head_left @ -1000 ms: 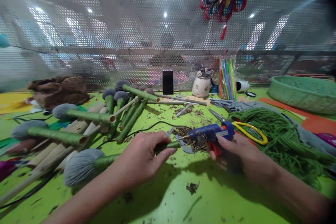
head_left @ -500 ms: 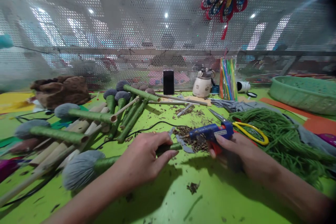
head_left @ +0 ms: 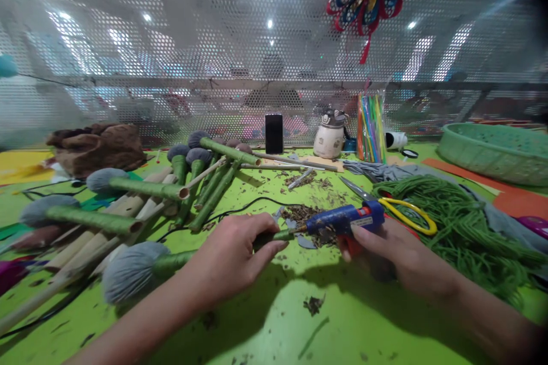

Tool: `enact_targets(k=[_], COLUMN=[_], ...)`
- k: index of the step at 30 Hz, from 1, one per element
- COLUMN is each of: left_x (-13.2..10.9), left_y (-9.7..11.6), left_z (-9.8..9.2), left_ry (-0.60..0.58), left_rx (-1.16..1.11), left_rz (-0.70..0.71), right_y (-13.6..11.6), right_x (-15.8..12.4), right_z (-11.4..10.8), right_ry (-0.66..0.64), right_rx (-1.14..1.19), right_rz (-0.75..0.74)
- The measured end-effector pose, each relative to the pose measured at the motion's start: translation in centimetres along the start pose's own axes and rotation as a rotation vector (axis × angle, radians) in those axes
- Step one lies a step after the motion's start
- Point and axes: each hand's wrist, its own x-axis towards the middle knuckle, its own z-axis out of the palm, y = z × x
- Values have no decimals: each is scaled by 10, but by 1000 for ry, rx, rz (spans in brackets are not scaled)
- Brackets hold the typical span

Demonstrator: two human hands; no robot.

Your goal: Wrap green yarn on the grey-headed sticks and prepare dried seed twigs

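Note:
My left hand (head_left: pixel 240 248) is closed around a green-wrapped stick (head_left: pixel 282 235), whose end pokes out past my thumb. On the other side of my wrist a grey cloth-covered ball (head_left: pixel 135 272) with a green stem lines up with it, though my hand hides the join. My right hand (head_left: pixel 385 242) grips a blue hot glue gun (head_left: pixel 342 221), fingers around its handle. The gun's nozzle points left and meets the stick's end, or nearly so. Brown scraps (head_left: pixel 314 219) lie behind the nozzle.
Several grey-headed green sticks (head_left: pixel 145 187) and bare sticks lie at left. Yellow-handled scissors (head_left: pixel 406 214) and green yarn (head_left: pixel 454 222) are beside my right hand. Farther back stand a phone (head_left: pixel 274 134), a bottle (head_left: pixel 329 137) and a green basket (head_left: pixel 492 154). A black cord (head_left: pixel 252 201) crosses the table.
The glue gun's nozzle has come down to the end of the green-wrapped stick; before, it was apart and above. My left hand has barely moved.

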Motion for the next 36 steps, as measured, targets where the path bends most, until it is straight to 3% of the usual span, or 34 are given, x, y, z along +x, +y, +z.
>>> enact_targets(k=[9, 15, 19, 24, 28, 32, 36], left_x=[-3, -1, 1, 1, 2, 0, -3], left_y=[2, 2, 3, 0, -7, -9, -6], left_z=[-2, -2, -1, 5, 13, 19, 20], left_ry=[25, -14, -47, -66, -85, -122, -166], left_rx=[-13, 13, 48, 88, 111, 109, 93], left_rz=[-1, -26, -16, 23, 59, 75, 71], right_y=[15, 14, -7, -44, -53, -41, -28], right_x=[10, 20, 27, 64, 122, 174, 208], right_z=[-4, -7, -11, -18, -18, -7, 8], right_ry=[9, 168, 318, 452, 585, 556, 463], right_rx=[68, 70, -9, -446, -1202, -1372, -1477], right_rz=[5, 1, -14, -154, -198, -232, -221])
